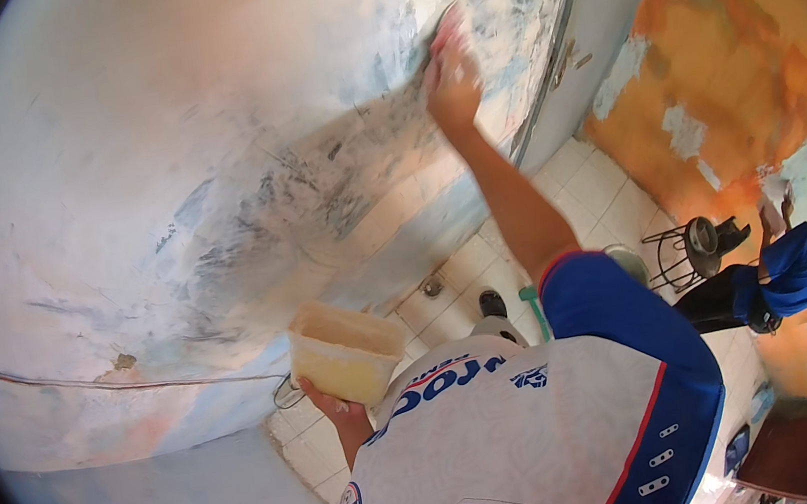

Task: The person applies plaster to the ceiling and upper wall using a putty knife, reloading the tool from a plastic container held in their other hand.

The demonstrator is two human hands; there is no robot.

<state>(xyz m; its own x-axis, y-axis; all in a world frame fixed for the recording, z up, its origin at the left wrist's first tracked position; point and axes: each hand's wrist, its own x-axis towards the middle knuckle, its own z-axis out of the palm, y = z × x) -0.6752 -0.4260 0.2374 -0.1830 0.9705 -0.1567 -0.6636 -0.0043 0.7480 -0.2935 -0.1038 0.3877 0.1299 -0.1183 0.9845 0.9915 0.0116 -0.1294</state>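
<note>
My left hand [335, 404] grips a pale, box-shaped plastic tub [344, 385] by its lower side. Whitish residue coats the inside of the tub, and its open top faces the wall. Stretched far up, my right hand [454, 85] is closed and pressed close to the wall [266, 198]. A reddish patch and a thin dark edge show at its fingers, but blur hides what it holds. Around that hand the wall is streaked with white, grey and dark smears over peach and light blue paint.
A cable [127, 382] runs along the wall at left. A grey pipe [555, 47] follows the corner. On the tiled floor [587, 184] stands a round stool [681, 253] with a metal bowl [702, 233]. A co-worker in blue [799, 269] reaches toward the orange wall [704, 74].
</note>
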